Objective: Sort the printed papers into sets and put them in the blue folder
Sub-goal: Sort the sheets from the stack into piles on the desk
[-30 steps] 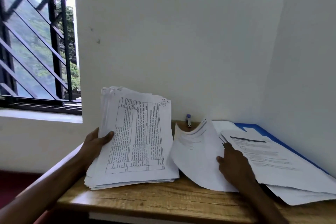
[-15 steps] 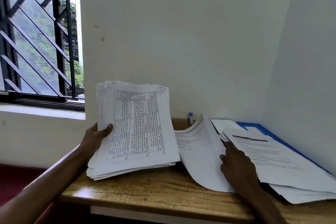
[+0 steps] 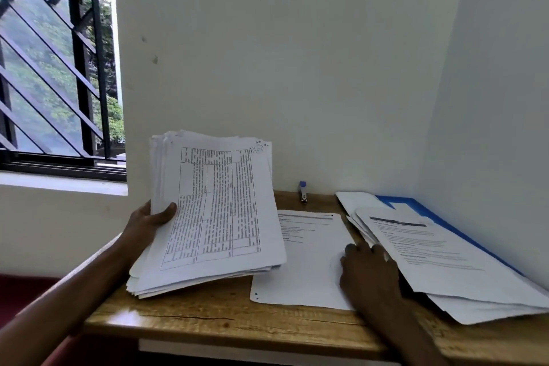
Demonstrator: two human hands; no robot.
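My left hand grips the left edge of a thick stack of printed papers, tilted up above the wooden table, with a table-format sheet on top. A stapled set of papers lies flat in the middle of the table. My right hand rests on that set's right edge, fingers spread flat. To the right, another pile of printed sheets lies on the blue folder, which shows only along its far edge by the wall.
A small blue stapler stands at the back of the table against the white wall. A second wall closes in the right side. A barred window is at the left.
The set under my right hand, curled upward a second ago, now lies flat on the table. My left hand has raised the thick stack slightly.
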